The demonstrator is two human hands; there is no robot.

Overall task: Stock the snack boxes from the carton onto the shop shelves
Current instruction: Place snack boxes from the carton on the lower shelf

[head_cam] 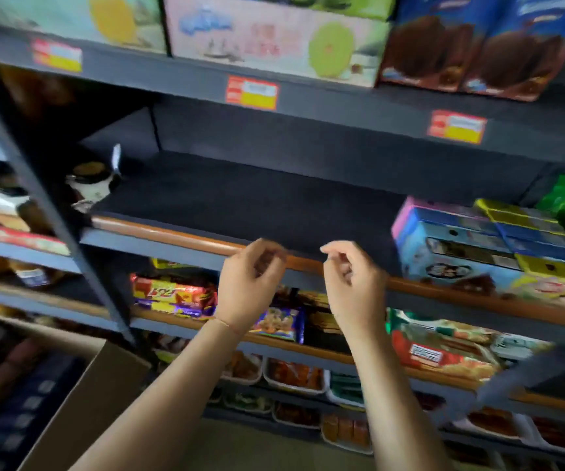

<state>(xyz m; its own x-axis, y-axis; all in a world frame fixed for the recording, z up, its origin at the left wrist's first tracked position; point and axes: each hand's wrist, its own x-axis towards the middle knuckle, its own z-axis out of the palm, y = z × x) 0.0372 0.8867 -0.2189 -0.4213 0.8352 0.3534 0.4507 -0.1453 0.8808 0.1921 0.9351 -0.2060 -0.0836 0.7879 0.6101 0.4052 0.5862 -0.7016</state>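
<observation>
My left hand [248,283] and my right hand [352,280] hang side by side in front of the wooden lip of a dark middle shelf [240,198]. Both have loosely curled fingers and hold nothing. The shelf board behind them is bare across its middle. Snack boxes [461,246] in blue, pink and yellow are stacked at the shelf's right end. The cardboard carton [80,413] stands open at the lower left, with dark blue boxes [26,396] inside, blurred.
Large snack boxes [274,35] fill the shelf above, with price tags [252,93] on its edge. Jars [90,185] sit at the left end of the middle shelf. Packets [172,294] and trays [294,375] fill the lower shelves. A dark upright post [46,198] divides the shelving.
</observation>
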